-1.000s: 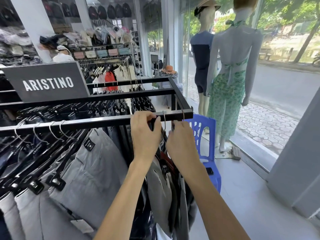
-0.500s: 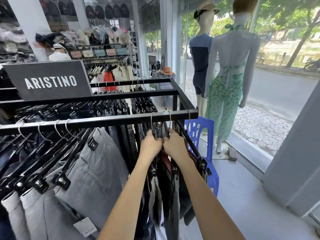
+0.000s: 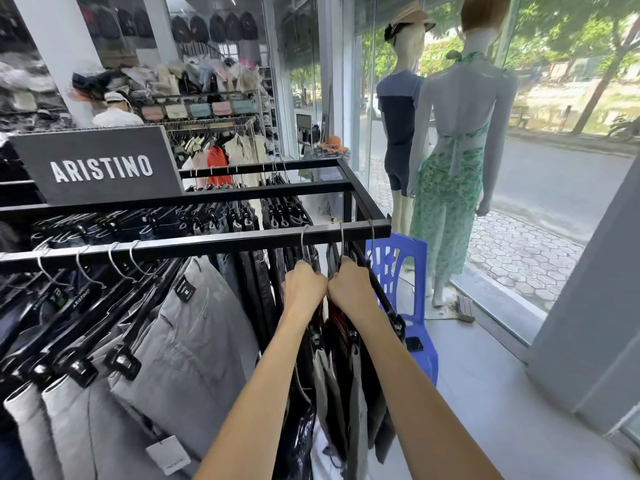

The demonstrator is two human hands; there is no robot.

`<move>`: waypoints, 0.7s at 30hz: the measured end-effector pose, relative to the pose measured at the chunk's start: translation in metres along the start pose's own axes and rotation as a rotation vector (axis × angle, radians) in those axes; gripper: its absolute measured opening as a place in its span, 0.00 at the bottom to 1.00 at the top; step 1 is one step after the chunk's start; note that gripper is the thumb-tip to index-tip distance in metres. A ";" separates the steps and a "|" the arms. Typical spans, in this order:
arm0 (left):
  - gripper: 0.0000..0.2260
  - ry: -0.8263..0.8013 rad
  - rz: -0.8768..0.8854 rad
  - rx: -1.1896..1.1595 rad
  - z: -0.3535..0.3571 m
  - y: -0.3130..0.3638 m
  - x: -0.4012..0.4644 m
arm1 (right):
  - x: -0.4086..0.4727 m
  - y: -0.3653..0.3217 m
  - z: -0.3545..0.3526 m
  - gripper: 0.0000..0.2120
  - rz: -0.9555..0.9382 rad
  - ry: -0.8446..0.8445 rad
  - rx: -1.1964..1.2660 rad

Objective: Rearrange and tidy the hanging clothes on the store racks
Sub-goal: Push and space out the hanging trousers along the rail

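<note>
Basically both hands are down at the hanger level, knuckle to knuckle, just under the black square-section steel rack rail (image 3: 194, 242). Left hand (image 3: 304, 284) is curled round the neck of one wire-hook hanger (image 3: 304, 244); right hand (image 3: 351, 282) is curled round the top of the neighbouring black plastic clip hanger (image 3: 375, 289), its hook over the rail near the end cap. Both are clamped on hangers, not on fabric.

Task item: the bunch of dark trousers and mixed garments (image 3: 332, 368) hanging at the right end of the rail, straight below the hands. Left of them, a fanned row of light grey folded trousers (image 3: 180, 341) on clip hangers, well spaced, with a white paper swing tag (image 3: 168, 453) dangling.

Handling, my read:
- Cloth is soft and limp, no use as a handle; it will drag and slip out of the clips if pulled.
- Hangers are stiff and light; loaded, moderate weight each, heavy as a bunch.
- Chrome hooks on painted steel should slide easily, but packed hangers may snag on each other's clips.
- Best hold: hanger neck right under the hook, as now, and slide along the rail one or two at a time.
- Clips grip waistbands only; jerking sideways could pop a pair loose.

Blue plastic chair (image 3: 412, 271) stands just beyond the rail end, near the two window mannequins (image 3: 453, 150). Grey brand sign (image 3: 100, 166) sits on the upper bar.
</note>
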State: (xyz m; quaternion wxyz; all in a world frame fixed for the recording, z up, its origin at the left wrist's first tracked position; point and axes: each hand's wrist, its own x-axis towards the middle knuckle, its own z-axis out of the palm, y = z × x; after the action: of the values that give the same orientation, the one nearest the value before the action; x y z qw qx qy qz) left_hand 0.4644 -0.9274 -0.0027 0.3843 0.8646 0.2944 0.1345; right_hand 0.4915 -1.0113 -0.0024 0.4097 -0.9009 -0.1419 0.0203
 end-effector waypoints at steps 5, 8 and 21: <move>0.14 -0.010 0.000 0.053 0.000 0.006 0.002 | 0.003 -0.003 -0.001 0.13 -0.013 -0.010 -0.041; 0.12 0.013 0.017 0.050 0.005 0.005 -0.002 | 0.002 -0.003 -0.001 0.14 -0.043 -0.021 -0.071; 0.19 0.187 0.221 0.180 0.006 -0.005 0.000 | 0.008 0.007 0.011 0.12 -0.090 0.007 -0.011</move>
State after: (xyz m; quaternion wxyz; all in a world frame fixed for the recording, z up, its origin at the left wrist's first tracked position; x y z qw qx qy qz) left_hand 0.4654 -0.9287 -0.0103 0.2591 0.9064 0.2429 0.2288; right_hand 0.4995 -1.0050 -0.0142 0.4057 -0.8959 -0.1810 -0.0023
